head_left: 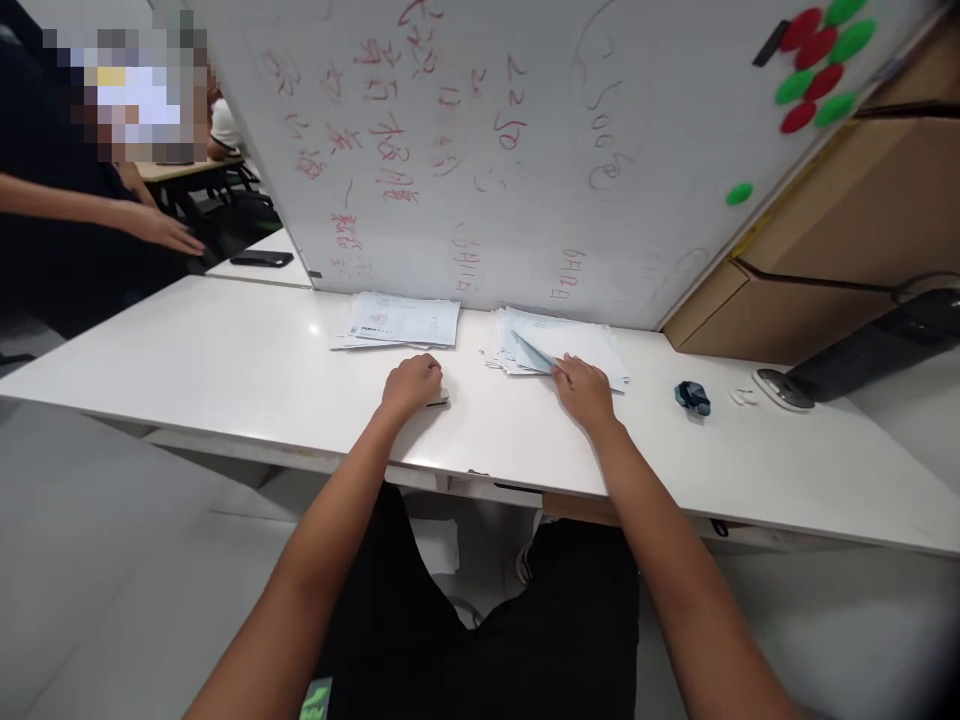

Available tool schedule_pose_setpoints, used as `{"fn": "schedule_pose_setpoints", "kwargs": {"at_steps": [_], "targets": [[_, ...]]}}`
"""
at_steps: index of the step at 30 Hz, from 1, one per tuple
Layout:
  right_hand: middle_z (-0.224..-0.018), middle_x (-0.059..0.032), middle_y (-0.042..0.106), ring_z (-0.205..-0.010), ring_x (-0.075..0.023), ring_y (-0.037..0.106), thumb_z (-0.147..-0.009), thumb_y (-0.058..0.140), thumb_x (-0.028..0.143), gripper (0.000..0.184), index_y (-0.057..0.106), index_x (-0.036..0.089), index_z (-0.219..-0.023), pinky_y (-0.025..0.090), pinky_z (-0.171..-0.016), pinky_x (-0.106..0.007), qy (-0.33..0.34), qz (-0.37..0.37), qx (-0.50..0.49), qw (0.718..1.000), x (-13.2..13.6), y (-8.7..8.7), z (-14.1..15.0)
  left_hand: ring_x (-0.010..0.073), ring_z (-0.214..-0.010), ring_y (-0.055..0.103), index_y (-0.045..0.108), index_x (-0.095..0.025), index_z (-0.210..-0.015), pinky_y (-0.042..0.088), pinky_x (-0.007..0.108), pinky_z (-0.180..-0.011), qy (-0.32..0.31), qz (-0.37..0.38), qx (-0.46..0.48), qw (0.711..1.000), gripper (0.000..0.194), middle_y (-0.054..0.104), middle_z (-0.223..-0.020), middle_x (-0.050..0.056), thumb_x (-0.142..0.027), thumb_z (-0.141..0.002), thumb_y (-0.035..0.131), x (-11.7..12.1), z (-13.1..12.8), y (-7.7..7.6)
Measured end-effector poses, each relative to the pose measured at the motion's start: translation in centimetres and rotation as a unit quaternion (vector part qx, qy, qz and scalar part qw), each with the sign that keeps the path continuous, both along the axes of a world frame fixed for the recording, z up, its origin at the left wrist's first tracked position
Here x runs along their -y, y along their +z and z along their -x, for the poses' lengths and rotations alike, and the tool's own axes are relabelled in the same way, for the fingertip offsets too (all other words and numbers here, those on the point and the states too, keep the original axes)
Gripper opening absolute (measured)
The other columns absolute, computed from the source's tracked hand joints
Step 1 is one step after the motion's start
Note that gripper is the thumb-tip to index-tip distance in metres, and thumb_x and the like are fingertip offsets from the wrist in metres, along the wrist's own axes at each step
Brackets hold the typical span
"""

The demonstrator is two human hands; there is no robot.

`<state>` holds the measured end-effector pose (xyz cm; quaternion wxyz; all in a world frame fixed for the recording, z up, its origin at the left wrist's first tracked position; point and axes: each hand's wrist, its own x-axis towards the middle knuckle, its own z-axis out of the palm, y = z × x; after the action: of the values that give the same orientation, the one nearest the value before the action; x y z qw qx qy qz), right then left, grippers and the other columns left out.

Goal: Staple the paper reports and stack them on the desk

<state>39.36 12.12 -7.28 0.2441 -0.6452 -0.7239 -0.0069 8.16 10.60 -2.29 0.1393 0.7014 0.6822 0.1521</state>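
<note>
Right hand point(583, 388) in over the near edge of the right-hand paper pile point(592, 345), thumb and fingers seemingly pinched on a raised sheet point(534, 354), probably to hold that edge off the papers underneath. Across now to the left hand point(412, 382): curled, knuckles up, low over the white desk point(247, 350), with a small grey object point(439, 399) poking out below; can't tell whether gripped or merely covered. Nearer the whiteboard point(540, 200), the left-hand paper pile point(409, 322), lying flat, apart from its neighbour, presumably to avoid mixing the two. Out wide right, a dark blue object point(691, 397) and a computer mouse point(784, 390), both well apart from the papers, perhaps for elbow room.
</note>
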Motion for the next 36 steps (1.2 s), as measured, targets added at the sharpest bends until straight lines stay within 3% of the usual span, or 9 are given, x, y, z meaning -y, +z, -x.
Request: {"fn": "schedule_pose_setpoints", "kwargs": {"at_steps": [3, 6, 10, 14, 17, 22, 29, 36], "targets": [[-0.12, -0.0166, 0.065, -0.115, -0.0269, 0.056, -0.097, 0.028, 0.032, 0.043, 0.062, 0.013, -0.116, 0.037, -0.098, -0.04, -0.01, -0.007, -0.005, 1.0, 0.2, 0.4, -0.3, 0.0266, -0.101, 0.058, 0.062, -0.022, -0.1, 0.039, 0.039, -0.091, 0.02, -0.068, -0.087, 0.994, 0.033, 0.068, -0.105, 0.009, -0.029, -0.093, 0.031, 0.6, -1.0, 0.6], [-0.109, -0.0166, 0.069, -0.104, -0.0273, 0.061, -0.098, 0.027, 0.032, 0.044, 0.064, 0.012, -0.112, 0.04, -0.091, -0.038, -0.026, -0.005, -0.009, 1.0, 0.3, 0.7, -0.4, 0.0298, -0.109, 0.054, 0.065, -0.021, -0.097, 0.019, 0.048, -0.108, -0.005, -0.169, -0.164, 0.972, 0.036, 0.068, -0.103, 0.013, -0.028, -0.094, 0.03, 1.0, -2.5, 1.5], [-0.117, -0.0115, 0.067, -0.109, -0.0269, 0.057, -0.096, 0.034, 0.031, 0.036, 0.064, 0.018, -0.113, 0.037, -0.092, -0.039, -0.006, -0.033, -0.016, 0.999, 0.3, 0.6, -0.1, 0.0295, -0.11, 0.053, 0.065, -0.021, -0.1, 0.012, 0.05, -0.11, -0.056, -0.204, -0.139, 0.967, 0.036, 0.067, -0.104, 0.013, -0.028, -0.095, 0.03, 0.6, -6.3, 2.2], [-0.124, -0.0086, 0.064, -0.113, -0.027, 0.054, -0.096, 0.037, 0.032, 0.034, 0.063, 0.022, -0.116, 0.035, -0.094, -0.041, -0.004, -0.039, -0.023, 0.999, 0.2, 0.5, 0.0, 0.0282, -0.118, 0.049, 0.06, -0.022, -0.111, 0.022, 0.047, -0.108, -0.123, -0.163, -0.097, 0.974, 0.032, 0.062, -0.119, 0.011, -0.035, -0.094, 0.037, -1.0, -11.5, 0.4], [-0.124, -0.0093, 0.064, -0.113, -0.0264, 0.054, -0.098, 0.031, 0.033, 0.038, 0.062, 0.02, -0.117, 0.035, -0.093, -0.041, -0.016, -0.028, -0.034, 0.999, 0.1, 0.6, -0.2, 0.0288, -0.131, 0.037, 0.052, -0.023, -0.125, 0.024, 0.047, -0.108, -0.146, -0.126, -0.078, 0.978, 0.041, 0.049, -0.141, 0.009, -0.044, -0.09, 0.046, -3.0, -14.1, -1.8], [-0.119, -0.0126, 0.065, -0.109, -0.0286, 0.054, -0.099, 0.026, 0.037, 0.044, 0.062, 0.018, -0.116, 0.036, -0.089, -0.041, -0.042, -0.009, -0.03, 0.999, -0.5, 0.7, -0.5, 0.0266, -0.14, 0.026, 0.046, -0.027, -0.133, 0.019, 0.048, -0.112, -0.156, -0.094, -0.02, 0.983, 0.048, 0.038, -0.151, 0.004, -0.05, -0.091, 0.043, -5.0, -14.3, -3.7], [-0.117, -0.011, 0.065, -0.106, -0.0279, 0.054, -0.097, 0.033, 0.036, 0.038, 0.064, 0.02, -0.112, 0.037, -0.087, -0.041, -0.041, -0.028, -0.026, 0.998, -0.8, 0.2, -0.6, 0.0258, -0.138, 0.032, 0.05, -0.024, -0.131, 0.02, 0.047, -0.112, -0.146, -0.093, 0.031, 0.984, 0.043, 0.049, -0.143, 0.005, -0.041, -0.092, 0.045, -4.6, -13.8, -3.7], [-0.124, -0.0063, 0.062, -0.111, -0.0262, 0.05, -0.083, 0.047, 0.019, 0.036, 0.065, 0.024, -0.115, 0.035, -0.092, -0.042, -0.022, -0.03, -0.018, 0.999, -0.6, -0.2, -0.9, 0.0269, -0.134, 0.037, 0.056, -0.027, -0.125, 0.023, 0.048, -0.109, -0.144, -0.101, 0.072, 0.982, 0.037, 0.063, -0.126, 0.004, -0.036, -0.09, 0.046, -4.8, -13.7, -3.6]]}}
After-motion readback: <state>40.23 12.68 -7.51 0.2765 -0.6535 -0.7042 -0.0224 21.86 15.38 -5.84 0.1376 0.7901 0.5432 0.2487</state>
